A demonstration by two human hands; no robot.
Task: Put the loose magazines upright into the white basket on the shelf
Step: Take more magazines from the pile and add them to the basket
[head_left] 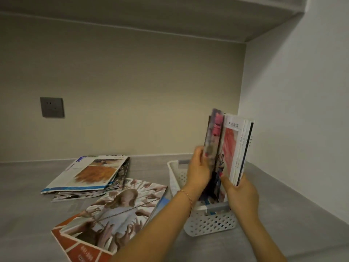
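A white perforated basket [209, 222] stands on the grey shelf at the right. Several magazines stand upright in it. My left hand [198, 172] grips one upright magazine [214, 133] with a pink and purple cover at its left edge. My right hand [240, 193] holds the bundle of upright magazines [238, 148] beside it, thumb on the front cover. A loose magazine [111, 210] showing a figure among many hands lies flat left of the basket. Behind it lies a loose pile of magazines [88, 174].
The grey shelf surface [28, 205] stretches left. A white side wall [292, 120] runs close to the basket's right. A dark wall socket [52, 107] sits on the beige back wall. An upper shelf [170, 19] hangs overhead.
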